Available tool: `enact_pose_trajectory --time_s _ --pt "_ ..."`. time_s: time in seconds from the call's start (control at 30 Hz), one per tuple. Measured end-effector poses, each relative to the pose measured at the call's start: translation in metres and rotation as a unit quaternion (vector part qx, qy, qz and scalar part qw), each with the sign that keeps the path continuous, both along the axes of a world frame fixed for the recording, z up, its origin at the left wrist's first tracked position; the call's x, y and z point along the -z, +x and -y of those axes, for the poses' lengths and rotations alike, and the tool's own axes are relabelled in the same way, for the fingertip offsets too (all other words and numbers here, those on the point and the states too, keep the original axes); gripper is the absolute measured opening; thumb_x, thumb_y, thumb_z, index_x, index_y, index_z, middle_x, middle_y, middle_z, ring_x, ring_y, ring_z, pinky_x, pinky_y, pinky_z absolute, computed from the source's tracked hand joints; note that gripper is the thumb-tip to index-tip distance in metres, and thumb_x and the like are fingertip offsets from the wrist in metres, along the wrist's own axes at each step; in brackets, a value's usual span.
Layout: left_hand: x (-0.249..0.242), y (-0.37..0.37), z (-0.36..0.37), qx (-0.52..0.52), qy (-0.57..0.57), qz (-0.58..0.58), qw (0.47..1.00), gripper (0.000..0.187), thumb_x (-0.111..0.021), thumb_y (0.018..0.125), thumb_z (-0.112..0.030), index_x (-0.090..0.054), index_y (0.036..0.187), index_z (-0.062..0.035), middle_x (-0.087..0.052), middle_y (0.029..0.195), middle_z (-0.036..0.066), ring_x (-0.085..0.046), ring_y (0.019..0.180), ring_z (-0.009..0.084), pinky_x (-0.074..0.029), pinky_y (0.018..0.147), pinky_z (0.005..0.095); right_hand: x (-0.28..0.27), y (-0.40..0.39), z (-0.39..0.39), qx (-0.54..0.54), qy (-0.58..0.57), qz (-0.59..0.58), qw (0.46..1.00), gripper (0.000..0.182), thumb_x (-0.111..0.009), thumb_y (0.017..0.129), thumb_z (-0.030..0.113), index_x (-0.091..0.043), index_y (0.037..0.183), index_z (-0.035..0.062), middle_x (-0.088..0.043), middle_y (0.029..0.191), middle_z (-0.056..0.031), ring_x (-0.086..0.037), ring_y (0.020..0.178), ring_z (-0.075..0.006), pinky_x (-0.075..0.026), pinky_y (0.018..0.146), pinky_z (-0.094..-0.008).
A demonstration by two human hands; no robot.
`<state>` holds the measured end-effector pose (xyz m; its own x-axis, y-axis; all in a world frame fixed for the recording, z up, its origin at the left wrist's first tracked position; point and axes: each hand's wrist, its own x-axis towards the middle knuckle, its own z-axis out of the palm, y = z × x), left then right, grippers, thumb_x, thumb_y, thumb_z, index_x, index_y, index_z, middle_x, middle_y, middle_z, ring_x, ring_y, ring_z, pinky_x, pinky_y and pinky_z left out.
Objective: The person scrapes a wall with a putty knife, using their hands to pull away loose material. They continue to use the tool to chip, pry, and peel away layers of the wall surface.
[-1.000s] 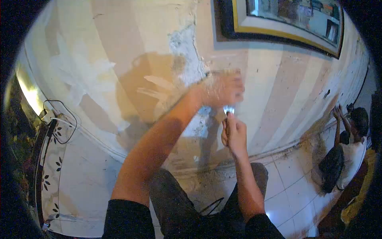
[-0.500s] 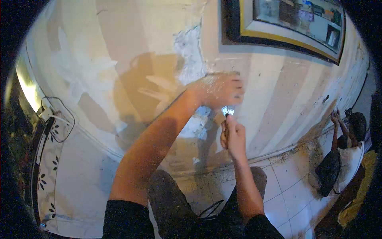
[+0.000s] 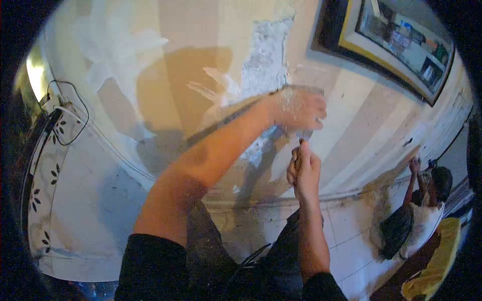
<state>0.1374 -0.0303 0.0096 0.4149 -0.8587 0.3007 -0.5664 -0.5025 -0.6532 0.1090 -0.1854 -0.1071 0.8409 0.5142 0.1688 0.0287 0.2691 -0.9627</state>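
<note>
The right hand [image 3: 305, 169] curls its fingers round the putty knife [image 3: 305, 134]; it juts just beyond them, beside the left hand [image 3: 299, 108] — fingers too blurred to tell; best angled low, clear of those fingertips.

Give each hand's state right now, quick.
Left hand: blurred, fingers bent; whether it holds anything cannot be told.
Right hand: closed, holding a scraper-like tool.
</note>
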Motion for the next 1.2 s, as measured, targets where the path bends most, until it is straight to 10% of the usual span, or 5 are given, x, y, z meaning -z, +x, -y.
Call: enact_pose_trajectory --time_s 0.53,0.9,1.2 --pt "-0.011 0.013 -0.003 0.089 -0.016 0.075 0.993 0.011 -0.060 0.068 -0.019 -0.056 0.075 -0.0111 -0.056 0.083 0.005 -0.055 0.094 0.0255 -0.045 0.089 0.0383 -0.020 0.006 -0.004 0.015 0.017 0.032 0.999 0.045 -0.042 0.096 0.045 -0.045 0.072 0.0074 -0.032 0.046 0.0037 -0.027 0.034 -0.0060 -0.019 0.033 -0.0223" --pt "0.001 0.000 0.000 -0.006 0.002 -0.002 1.000 0.047 -0.073 0.047 -0.028 -0.059 0.087 -0.0081 -0.058 0.092 0.009 -0.054 0.102 0.0291 -0.039 0.099 0.0425 -0.007 0.007 0.006 -0.016 -0.011 0.050 0.999 0.044 -0.042 0.097 0.041 -0.047 0.066 0.0100 -0.039 0.046 0.0025 -0.036 0.036 -0.0057 -0.025 0.033 -0.0226" --pt "-0.004 0.000 -0.001 -0.022 0.028 -0.024 0.999 0.037 -0.073 0.052 -0.024 -0.060 0.085 -0.0103 -0.058 0.092 0.007 -0.053 0.103 0.0279 -0.041 0.096 0.0397 -0.010 -0.001 -0.007 -0.032 0.011 0.006 0.999 0.044 -0.042 0.097 0.044 -0.045 0.071 0.0078 -0.033 0.045 0.0035 -0.028 0.034 -0.0063 -0.021 0.032 -0.0234"
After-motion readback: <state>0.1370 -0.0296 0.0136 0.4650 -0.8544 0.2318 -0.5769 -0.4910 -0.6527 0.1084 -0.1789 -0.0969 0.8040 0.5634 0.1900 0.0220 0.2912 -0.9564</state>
